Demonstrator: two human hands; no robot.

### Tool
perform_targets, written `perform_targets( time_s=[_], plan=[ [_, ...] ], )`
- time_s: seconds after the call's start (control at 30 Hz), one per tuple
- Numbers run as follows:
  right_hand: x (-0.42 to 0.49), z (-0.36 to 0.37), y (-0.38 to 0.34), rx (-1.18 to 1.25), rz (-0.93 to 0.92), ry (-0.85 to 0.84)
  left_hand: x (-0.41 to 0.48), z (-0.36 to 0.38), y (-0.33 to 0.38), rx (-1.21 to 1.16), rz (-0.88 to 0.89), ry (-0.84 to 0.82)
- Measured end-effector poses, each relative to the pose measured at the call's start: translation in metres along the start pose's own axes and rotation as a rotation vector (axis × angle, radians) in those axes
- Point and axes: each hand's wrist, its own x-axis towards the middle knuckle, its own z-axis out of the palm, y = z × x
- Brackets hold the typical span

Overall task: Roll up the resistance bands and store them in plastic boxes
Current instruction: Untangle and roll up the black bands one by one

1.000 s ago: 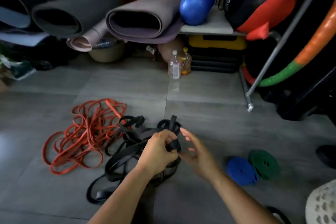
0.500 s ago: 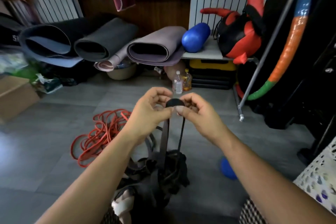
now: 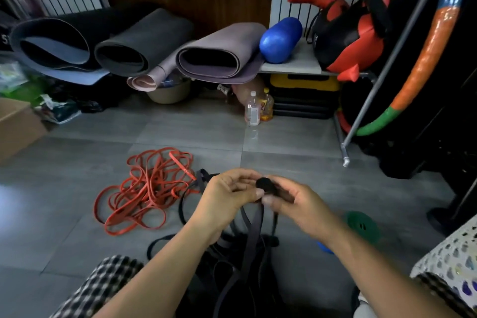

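Note:
My left hand (image 3: 227, 199) and my right hand (image 3: 296, 204) meet above the floor, both pinching the small rolled start of a black resistance band (image 3: 264, 184). Its loose tail (image 3: 254, 235) hangs down to a tangled heap of black bands (image 3: 232, 266) between my knees. A loose pile of orange-red bands (image 3: 147, 188) lies on the tiles to the left. A rolled green band (image 3: 361, 224) rests on the floor to the right, and a rolled blue band (image 3: 325, 248) peeks out under my right forearm. No plastic box is identifiable.
Rolled exercise mats (image 3: 139, 44) and a blue roller (image 3: 280, 40) line the back. Two bottles (image 3: 258, 108) stand on the grey tile floor. A metal rack leg (image 3: 344, 160) and hoop are at right, a cardboard box (image 3: 15, 124) at left, a white perforated basket (image 3: 449, 255) near right.
My hands lifted one black band off the heap and began rolling its end. Since half a second ago the roll and both hands have lowered in view as my head tilted.

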Motion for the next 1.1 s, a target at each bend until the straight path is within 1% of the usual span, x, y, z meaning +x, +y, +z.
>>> perform_targets(
  time_s=[0.07, 0.13, 0.2, 0.23, 0.33, 0.4, 0.47, 0.5, 0.6, 0.67, 0.73, 0.77, 0.83, 0.87, 0.9, 0.93, 0.97, 1.0, 1.03, 1.07, 1.1],
  plan=[
    [0.001, 0.009, 0.007, -0.051, -0.025, -0.037, 0.004, 0.0, 0.002, -0.054, -0.014, -0.008],
    [0.004, 0.011, 0.01, -0.258, -0.094, 0.056, 0.007, 0.0, 0.004, -0.082, -0.02, -0.029],
    [0.007, 0.006, 0.012, -0.506, -0.175, 0.159, 0.01, 0.0, 0.004, -0.035, -0.035, -0.013],
    [0.008, 0.003, 0.014, -0.586, -0.203, 0.187, 0.012, 0.0, 0.005, 0.0, -0.058, -0.003],
    [0.007, 0.0, 0.012, -0.7, -0.236, 0.175, 0.015, 0.0, 0.01, 0.063, -0.179, -0.054],
    [0.008, 0.0, 0.011, -0.73, -0.262, 0.145, 0.016, 0.002, 0.011, 0.093, -0.204, -0.073],
    [0.008, -0.002, 0.008, -0.684, -0.256, 0.156, 0.016, 0.004, 0.011, 0.064, -0.187, -0.059],
    [0.008, -0.004, 0.006, -0.616, -0.226, 0.162, 0.016, 0.004, 0.012, 0.02, -0.187, -0.054],
    [0.003, -0.008, -0.008, -0.231, -0.078, 0.18, 0.013, 0.003, 0.013, -0.215, -0.218, -0.058],
    [0.0, -0.007, -0.018, -0.027, -0.074, 0.182, 0.01, 0.003, 0.015, -0.423, -0.237, -0.086],
    [-0.002, -0.005, -0.024, 0.055, -0.1, 0.198, 0.007, 0.003, 0.016, -0.563, -0.285, -0.13],
    [-0.002, -0.005, -0.025, 0.071, -0.113, 0.213, 0.006, 0.002, 0.016, -0.576, -0.314, -0.156],
    [0.0, -0.007, -0.025, 0.065, -0.131, 0.248, 0.007, 0.003, 0.014, -0.525, -0.359, -0.171],
    [0.0, -0.008, -0.024, 0.053, -0.128, 0.259, 0.008, 0.004, 0.012, -0.451, -0.344, -0.139],
    [0.001, -0.008, -0.024, 0.044, -0.117, 0.265, 0.009, 0.006, 0.01, -0.339, -0.287, -0.079],
    [0.002, -0.009, -0.022, 0.038, -0.102, 0.267, 0.011, 0.007, 0.008, -0.181, -0.191, 0.001],
    [0.002, -0.01, -0.022, 0.036, -0.085, 0.263, 0.012, 0.009, 0.007, 0.009, -0.067, 0.077],
    [0.001, -0.012, -0.021, 0.038, -0.07, 0.255, 0.012, 0.01, 0.006, 0.181, 0.048, 0.116],
    [0.001, -0.013, -0.021, 0.042, -0.057, 0.245, 0.012, 0.012, 0.008, 0.292, 0.12, 0.116],
    [0.0, -0.015, -0.022, 0.041, -0.05, 0.236, 0.011, 0.012, 0.009, 0.334, 0.131, 0.092],
    [0.0, -0.017, -0.023, 0.033, -0.043, 0.232, 0.009, 0.012, 0.012, 0.311, 0.094, 0.044]
  ],
)
